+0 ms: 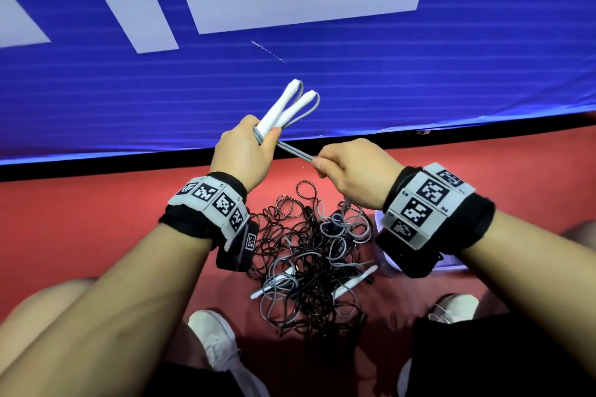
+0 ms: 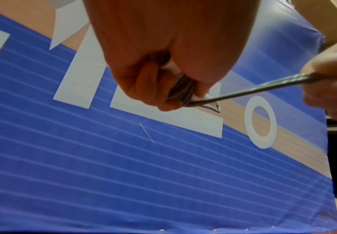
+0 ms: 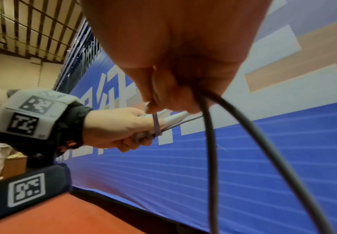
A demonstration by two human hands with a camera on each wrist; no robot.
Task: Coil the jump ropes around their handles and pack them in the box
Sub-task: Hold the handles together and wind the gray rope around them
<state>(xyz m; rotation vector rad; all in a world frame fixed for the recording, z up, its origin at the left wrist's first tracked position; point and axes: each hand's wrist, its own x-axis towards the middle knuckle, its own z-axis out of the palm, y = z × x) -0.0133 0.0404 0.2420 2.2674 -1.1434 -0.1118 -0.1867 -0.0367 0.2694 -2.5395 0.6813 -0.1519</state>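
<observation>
Left hand curled round two white handles, first grey turns already on. Right hand pinching doubled rope, taut between both. Risk: slack or a loosened grip letting turns slip off the handle ends; trailing rope snagging in the pile on the floor, dragging other ropes up. Banner close ahead, shoes beside the pile. Box not clearly in view.
</observation>
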